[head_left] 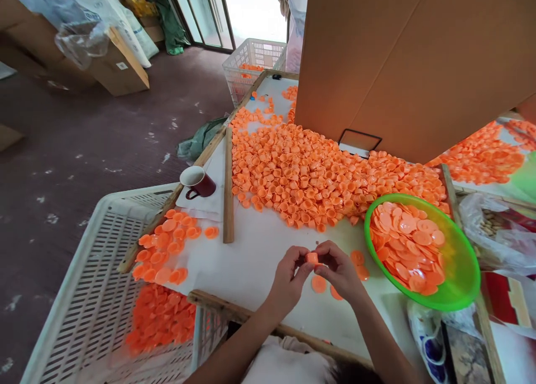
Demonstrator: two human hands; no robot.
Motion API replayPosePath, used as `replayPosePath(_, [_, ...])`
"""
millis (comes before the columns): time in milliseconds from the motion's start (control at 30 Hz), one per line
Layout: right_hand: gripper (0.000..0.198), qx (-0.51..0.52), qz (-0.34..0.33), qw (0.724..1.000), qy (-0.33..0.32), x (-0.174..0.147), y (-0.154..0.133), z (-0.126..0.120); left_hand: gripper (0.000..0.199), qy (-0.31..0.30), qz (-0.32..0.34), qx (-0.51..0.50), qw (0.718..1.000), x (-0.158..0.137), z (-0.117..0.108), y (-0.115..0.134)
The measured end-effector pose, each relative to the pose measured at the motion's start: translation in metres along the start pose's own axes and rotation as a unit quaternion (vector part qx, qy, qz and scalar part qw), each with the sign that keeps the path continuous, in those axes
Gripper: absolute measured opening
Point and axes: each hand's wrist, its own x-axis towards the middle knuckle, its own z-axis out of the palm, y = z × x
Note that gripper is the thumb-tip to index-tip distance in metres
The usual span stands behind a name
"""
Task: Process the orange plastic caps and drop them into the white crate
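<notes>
Both hands meet over the near part of the white tabletop (247, 261). Between the fingertips of my left hand (291, 278) and my right hand (340, 272) is a small orange plastic cap (312, 258), pinched from both sides. A thin orange rim shows under it; whether this is a separate disc I cannot tell. Flat orange discs (319, 284) lie on the table beneath and beside my right hand. Beyond my hands spreads a big heap of orange caps (293, 172). To the right, a green bowl (460, 261) holds many flat orange discs (408, 244).
A wooden strip (228, 188) divides off a maroon mug (201, 182) at the left. Orange pieces (167, 241) lie by the table's left edge, above a white crate (87, 294) with more inside. A large cardboard box (397, 66) rises behind the heap. Another crate (238, 71) stands farther back.
</notes>
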Motion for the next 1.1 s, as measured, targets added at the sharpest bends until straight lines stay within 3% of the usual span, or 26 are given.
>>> replayPosePath(100, [0.018,-0.011,-0.007,1.0,0.021,-0.004,0.006,0.003,0.017,0.041,0.055,0.082,0.994,-0.003,-0.002,-0.003])
replayPosePath(300, [0.018,-0.001,-0.006,0.996,0.09,-0.008,0.015,0.024,0.019,0.038,0.098,0.153,0.983,-0.003,-0.003,-0.002])
replayPosePath(433, [0.02,0.056,0.029,0.994,0.087,-0.01,0.016,0.029,0.02,0.047,0.08,0.149,0.984,-0.004,-0.002,-0.007])
replayPosePath(600, [0.026,0.03,0.04,0.997,0.066,-0.018,0.022,0.029,0.02,0.054,0.035,0.141,0.988,-0.01,0.0,-0.012])
replayPosePath(800, [0.024,0.02,0.018,0.993,0.114,-0.017,0.024,0.039,0.021,0.08,0.059,0.15,0.984,-0.009,0.0,-0.015])
replayPosePath(1000, [0.019,0.087,0.055,0.991,0.083,-0.014,0.014,0.035,0.021,0.066,0.061,0.154,0.984,-0.009,-0.002,-0.012])
replayPosePath(1100, [0.018,0.094,0.069,0.988,0.1,-0.014,0.022,0.032,0.023,0.078,0.036,0.141,0.986,-0.014,0.003,-0.016])
